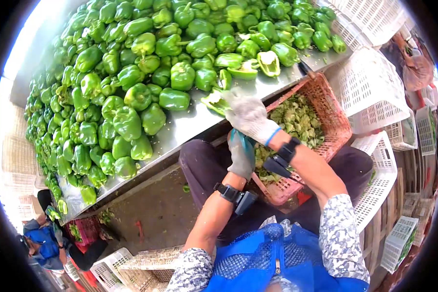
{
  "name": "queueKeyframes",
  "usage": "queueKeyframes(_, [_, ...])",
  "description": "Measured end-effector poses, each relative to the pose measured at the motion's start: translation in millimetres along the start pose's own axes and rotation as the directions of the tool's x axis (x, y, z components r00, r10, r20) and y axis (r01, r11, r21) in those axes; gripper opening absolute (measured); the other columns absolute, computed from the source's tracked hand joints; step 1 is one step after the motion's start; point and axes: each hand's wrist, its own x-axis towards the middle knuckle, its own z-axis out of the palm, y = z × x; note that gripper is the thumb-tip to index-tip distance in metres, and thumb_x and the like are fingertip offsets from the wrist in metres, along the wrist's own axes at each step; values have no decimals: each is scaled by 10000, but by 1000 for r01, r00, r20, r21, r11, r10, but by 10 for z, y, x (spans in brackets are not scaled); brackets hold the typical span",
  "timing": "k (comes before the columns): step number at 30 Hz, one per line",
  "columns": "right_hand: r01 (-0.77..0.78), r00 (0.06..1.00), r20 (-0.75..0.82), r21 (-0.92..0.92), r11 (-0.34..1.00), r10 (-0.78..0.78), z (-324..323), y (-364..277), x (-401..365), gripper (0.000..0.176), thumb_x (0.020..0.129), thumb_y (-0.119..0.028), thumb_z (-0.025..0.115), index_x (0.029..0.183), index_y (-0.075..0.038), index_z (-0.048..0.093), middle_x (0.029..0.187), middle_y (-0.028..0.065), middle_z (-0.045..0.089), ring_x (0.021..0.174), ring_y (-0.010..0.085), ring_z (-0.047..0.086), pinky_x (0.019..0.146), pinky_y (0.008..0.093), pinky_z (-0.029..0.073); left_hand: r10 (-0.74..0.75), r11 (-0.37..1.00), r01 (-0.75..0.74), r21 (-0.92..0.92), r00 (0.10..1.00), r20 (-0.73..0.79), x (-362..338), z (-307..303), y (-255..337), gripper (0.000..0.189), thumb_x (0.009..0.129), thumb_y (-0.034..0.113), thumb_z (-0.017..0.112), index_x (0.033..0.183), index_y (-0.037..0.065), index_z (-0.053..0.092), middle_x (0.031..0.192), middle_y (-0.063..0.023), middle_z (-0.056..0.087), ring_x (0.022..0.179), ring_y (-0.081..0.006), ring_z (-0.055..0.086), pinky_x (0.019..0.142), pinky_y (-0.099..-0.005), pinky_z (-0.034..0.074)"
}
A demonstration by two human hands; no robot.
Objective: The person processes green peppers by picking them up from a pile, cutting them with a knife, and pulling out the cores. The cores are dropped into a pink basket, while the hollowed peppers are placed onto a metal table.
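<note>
My right hand (249,117), in a whitish glove, is over the metal table's edge with its fingers closed on a cut green bell pepper (214,103). The pepper's pale inside shows. Just below it, my left hand (242,155) wears a grey and teal glove and is curled near my knee. What its fingers hold, if anything, is hidden. Opened bell pepper pieces (268,63) lie on the table beyond my right hand. A pink plastic basket (337,127) with pepper cores and trimmings (299,117) stands between my legs, beside both hands.
A large heap of whole green bell peppers (126,121) covers much of the metal table (192,121). A dark-handled tool (305,68) lies at its edge. White crates (370,90) stand at right, another crate (151,258) below. Another person (44,243) sits at far left.
</note>
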Motion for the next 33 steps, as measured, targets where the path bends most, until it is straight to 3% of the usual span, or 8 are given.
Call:
queueKeyframes(4, [144,973,219,-331,932,-73,216,-129,399,188,940,-180,557,1113,-123,602,1076,148,622,869,310,722,643,469,582,84,994,-66,93,974,-209,37,-13,174,312,1068,293,499,1243,54,598,1109,-44,669,907,-153,649,815,-305,534])
queueKeyframes(16, [-66,908,412,-41,997,77,-54,-54,168,340,800,-327,666,997,-52,629,925,194,709,873,374,709,757,476,567,285,954,-280,109,958,-30,-16,160,840,597,1003,271,603,1505,72,349,1450,-174,455,1313,-300,510,1086,-406,444])
queueKeyframes(18, [76,970,228,63,995,-88,-29,19,-122,273,806,-253,666,1001,-70,616,853,188,675,833,395,677,729,490,540,539,-98,-762,640,500,678,-88,49,777,787,847,159,774,1493,28,344,1448,-211,445,1325,-330,493,1111,-419,418])
queueKeyframes(22, [-32,947,319,-1,999,31,-131,168,-422,277,803,-242,668,991,-56,589,845,188,676,818,404,680,713,498,543,495,38,-870,492,444,747,-33,-38,499,708,817,183,808,1411,20,460,1333,-140,560,1220,-290,563,1065,-391,445])
queueKeyframes(23, [-52,943,328,-46,998,65,-154,195,-498,322,787,-247,686,1016,-45,583,835,191,679,822,408,686,709,505,546,455,325,-781,533,623,636,-10,-67,393,617,855,216,759,1384,52,487,1299,-108,574,1200,-263,569,1056,-387,451])
queueKeyframes(26, [-122,902,397,-142,982,169,-130,271,-694,380,772,-267,708,1049,-41,580,839,193,686,818,412,690,707,513,551,10,905,-143,400,948,317,-5,-17,200,376,969,316,612,1302,147,566,1195,-11,618,1140,-183,588,1028,-373,470])
queueKeyframes(28, [-157,927,340,-33,987,159,-145,356,-808,363,769,-259,703,1006,-5,596,817,227,681,811,424,690,713,512,551,-413,908,389,152,892,184,28,-55,82,287,1045,383,513,1248,210,620,1127,53,647,1099,-129,601,1009,-364,482])
queueKeyframes(33, [-339,912,350,351,873,214,-479,489,-1007,348,753,-267,676,915,40,646,822,269,668,819,419,688,738,465,551,-181,763,-143,630,889,421,-188,0,226,310,916,215,662,1188,79,605,1151,-74,627,1039,-253,620,856,-356,512])
